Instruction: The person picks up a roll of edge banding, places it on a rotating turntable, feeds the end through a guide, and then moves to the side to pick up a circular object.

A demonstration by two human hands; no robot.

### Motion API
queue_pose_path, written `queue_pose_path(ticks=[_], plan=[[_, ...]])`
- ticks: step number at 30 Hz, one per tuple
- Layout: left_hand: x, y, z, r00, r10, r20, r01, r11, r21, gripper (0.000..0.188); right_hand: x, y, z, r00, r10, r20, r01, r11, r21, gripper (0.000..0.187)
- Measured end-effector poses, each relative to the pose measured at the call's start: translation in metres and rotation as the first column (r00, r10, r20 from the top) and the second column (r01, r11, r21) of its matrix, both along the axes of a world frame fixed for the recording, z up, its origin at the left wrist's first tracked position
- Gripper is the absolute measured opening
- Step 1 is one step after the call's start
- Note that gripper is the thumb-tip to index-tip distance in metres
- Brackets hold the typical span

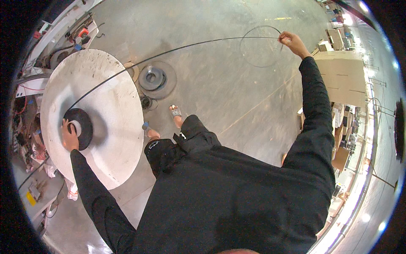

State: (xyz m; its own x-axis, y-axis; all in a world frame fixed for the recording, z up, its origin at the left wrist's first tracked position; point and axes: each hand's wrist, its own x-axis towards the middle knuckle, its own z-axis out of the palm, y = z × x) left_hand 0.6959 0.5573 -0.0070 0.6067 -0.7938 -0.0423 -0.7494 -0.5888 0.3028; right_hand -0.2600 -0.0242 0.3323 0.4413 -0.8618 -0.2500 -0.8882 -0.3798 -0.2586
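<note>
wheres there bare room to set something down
Bare floor lies between the grey reels and the brown cardboard, with the black cord crossing over part. The white disc has room right of the black coil. Crowded: clutter at far left.

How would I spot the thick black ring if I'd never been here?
Find the big round white disc on the left. Against it, left of its middle, sits a thick black ring with a pale centre. Unlike the grey ring on the floor, it has a long thin black strand curving away.

You've got a big white disc (115,127) with a black ring (87,129) sitting on it, and grey round coils (160,78) on the concrete floor (220,93).
</note>
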Motion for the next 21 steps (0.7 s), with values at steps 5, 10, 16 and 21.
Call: queue_pose_path(ticks=[5,10,16,21], plan=[[0.012,0.013,0.029,0.998,0.016,0.063,-0.014,1.0,-0.027,0.048,0.023,-0.012,0.006,0.99,0.14,-0.007,-0.138,0.971,-0.195,0.024],[0.081,0.076,0.048,0.887,-0.101,0.451,0.121,0.993,-0.015,0.046,0.061,-0.036,-0.006,0.966,0.192,-0.171,-0.238,0.921,-0.309,0.029],[-0.016,0.026,0.133,0.836,0.135,0.532,-0.088,0.99,-0.113,0.037,0.034,-0.043,-0.071,0.905,0.297,-0.306,-0.38,0.886,-0.264,0.027],[0.007,0.018,0.056,0.986,0.091,0.141,-0.069,0.986,-0.149,0.048,0.033,0.006,-0.148,0.994,0.108,-0.028,-0.11,0.993,-0.05,0.036]])
